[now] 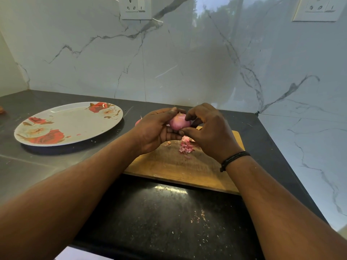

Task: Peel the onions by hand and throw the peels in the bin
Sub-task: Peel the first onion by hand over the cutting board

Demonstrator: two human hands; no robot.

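Note:
A small pink onion (179, 122) is held above the far end of a wooden cutting board (174, 164). My left hand (155, 128) cups it from the left and below, fingers curled round it. My right hand (208, 130) grips it from the right, with thumb and fingertips pinching at its skin. A small heap of pink peels (185, 146) lies on the board just under the hands. Part of another onion (138, 122) shows behind my left hand, mostly hidden. No bin is in view.
A flowered oval plate (69, 123) lies on the dark counter (47, 166) to the left. A marble wall closes the back and right side, with sockets (136, 8) high up. A black glossy surface (159, 218) sits in front of the board.

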